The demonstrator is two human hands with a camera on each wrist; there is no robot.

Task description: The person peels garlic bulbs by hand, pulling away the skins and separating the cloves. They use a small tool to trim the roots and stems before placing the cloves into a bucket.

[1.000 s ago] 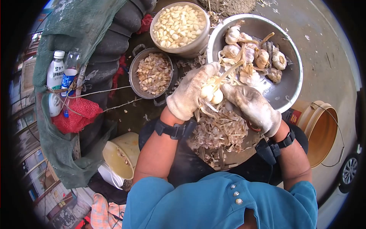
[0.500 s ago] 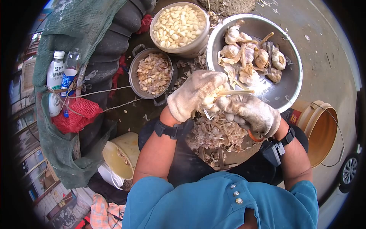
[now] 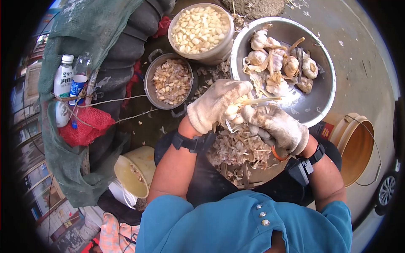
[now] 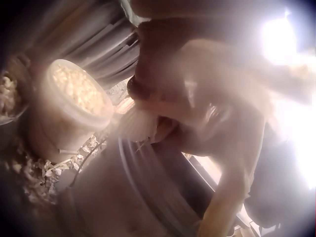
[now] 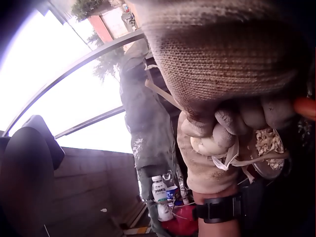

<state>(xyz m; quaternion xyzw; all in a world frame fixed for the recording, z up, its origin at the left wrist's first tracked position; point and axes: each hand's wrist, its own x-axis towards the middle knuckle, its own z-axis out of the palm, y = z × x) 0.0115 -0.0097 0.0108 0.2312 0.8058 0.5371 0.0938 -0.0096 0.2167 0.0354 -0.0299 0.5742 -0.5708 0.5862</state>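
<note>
In the head view, my gloved left hand (image 3: 216, 106) grips a partly peeled garlic bulb (image 3: 233, 113), its pale cloves bare and its dry stem (image 3: 265, 100) pointing right. My gloved right hand (image 3: 279, 126) meets it from the other side, thumb against the bulb and fingers curled. An orange loop (image 3: 278, 153) shows under the right palm; its kind is hidden. Close up in the right wrist view, a smooth white clove (image 5: 207, 145) and a torn strip of skin (image 5: 228, 157) sit at the fingertips. Glare and blur cover much of the left wrist view.
Beyond the hands stands a steel basin (image 3: 328, 90) of whole garlic bulbs. A tub (image 3: 230, 40) of peeled cloves and a pot (image 3: 148, 86) of unpeeled cloves are further left. Garlic skins (image 3: 240, 147) lie heaped below the hands. Buckets (image 3: 147, 162) stand on either side.
The hands have drawn together and slightly lower around the bulb, and the stem has swung from upright to nearly level. Over the last half second they look almost still.
</note>
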